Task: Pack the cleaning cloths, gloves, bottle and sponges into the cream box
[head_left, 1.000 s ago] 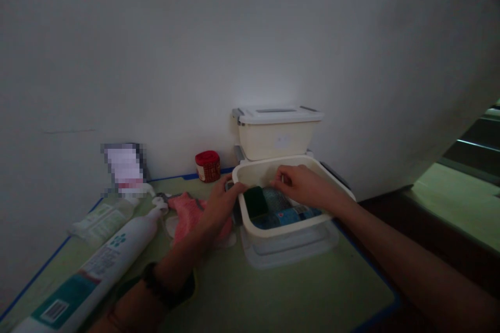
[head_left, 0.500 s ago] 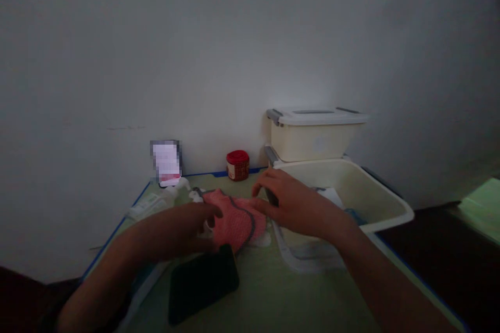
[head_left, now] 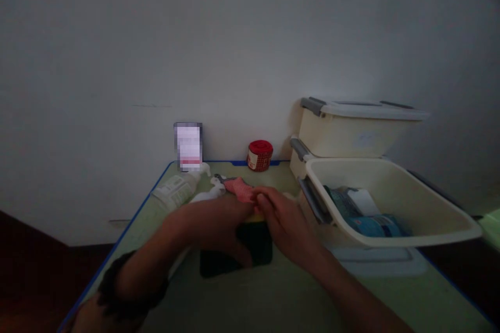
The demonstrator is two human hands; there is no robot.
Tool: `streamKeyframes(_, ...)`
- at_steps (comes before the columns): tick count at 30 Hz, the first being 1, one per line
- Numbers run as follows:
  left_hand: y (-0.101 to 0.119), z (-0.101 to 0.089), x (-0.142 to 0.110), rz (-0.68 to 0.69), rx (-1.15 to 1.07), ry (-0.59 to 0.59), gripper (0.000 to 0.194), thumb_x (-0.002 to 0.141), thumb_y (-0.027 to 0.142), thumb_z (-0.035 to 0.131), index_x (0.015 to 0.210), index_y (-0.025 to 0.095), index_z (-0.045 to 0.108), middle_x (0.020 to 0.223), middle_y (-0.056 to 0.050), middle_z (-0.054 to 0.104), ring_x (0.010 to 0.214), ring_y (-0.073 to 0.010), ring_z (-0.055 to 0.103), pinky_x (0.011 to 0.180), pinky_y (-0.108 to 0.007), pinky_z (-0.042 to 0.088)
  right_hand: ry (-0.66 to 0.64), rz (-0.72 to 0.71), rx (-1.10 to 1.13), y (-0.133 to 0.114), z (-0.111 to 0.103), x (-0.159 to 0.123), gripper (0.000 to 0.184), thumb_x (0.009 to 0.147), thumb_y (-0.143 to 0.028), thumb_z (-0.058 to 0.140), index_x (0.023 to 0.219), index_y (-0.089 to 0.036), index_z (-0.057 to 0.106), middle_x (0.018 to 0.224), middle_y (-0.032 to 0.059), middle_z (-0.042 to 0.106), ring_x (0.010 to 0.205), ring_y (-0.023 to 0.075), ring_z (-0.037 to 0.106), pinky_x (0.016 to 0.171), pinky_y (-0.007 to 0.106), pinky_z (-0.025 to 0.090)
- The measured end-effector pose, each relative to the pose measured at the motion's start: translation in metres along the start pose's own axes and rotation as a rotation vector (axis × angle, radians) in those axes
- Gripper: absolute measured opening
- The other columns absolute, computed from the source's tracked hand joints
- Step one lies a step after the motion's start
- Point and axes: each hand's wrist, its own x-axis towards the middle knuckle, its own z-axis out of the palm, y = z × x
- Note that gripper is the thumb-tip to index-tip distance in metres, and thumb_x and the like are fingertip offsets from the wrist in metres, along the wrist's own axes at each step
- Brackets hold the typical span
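My left hand (head_left: 219, 223) reaches over a scouring sponge (head_left: 219, 263), dark green with a yellow layer showing at its far edge. The thumb lies across the green face; the other fingers curl over the far side, their tips partly hidden. Against them, my right hand (head_left: 285, 226) has thumb and fingers pressed together. Bits of pink show at its fingertips, by the pink cloth (head_left: 238, 187) with grey trim. Most of the cloth is behind my hands. Under my left forearm, a long white bottle (head_left: 209, 193) is largely covered.
At right, an open cream bin (head_left: 406, 242) holds a blue packet (head_left: 377, 225) and other items. A lidded cream box (head_left: 344, 132) stands behind, stacked on another. A red roll (head_left: 260, 156), a phone (head_left: 189, 145) and a pump bottle (head_left: 175, 190) line the back and left.
Both hands have left the bin, moved over the cloth and sponge, and come together there. My view has shifted so the bin sits further right and its contents show again.
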Motion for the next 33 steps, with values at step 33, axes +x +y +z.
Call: streamKeyframes(33, -0.018, -0.034, -0.033, 0.275, -0.381, 0.345, 0.081, 0.070, 0.031, 0.073, 0.137, 0.033, 0.028, 0.133, -0.006, 0.049, 0.116, -0.0264, 0.051, 0.094, -0.035, 0.045, 0.080, -0.007, 0.619, -0.010, 0.003, -0.013, 0.048, 0.079, -0.028, 0.057, 0.123, -0.030, 0.037, 0.106, 0.0030, 0.060, 0.092, 0.0188, 0.060, 0.078, 0.035, 0.049)
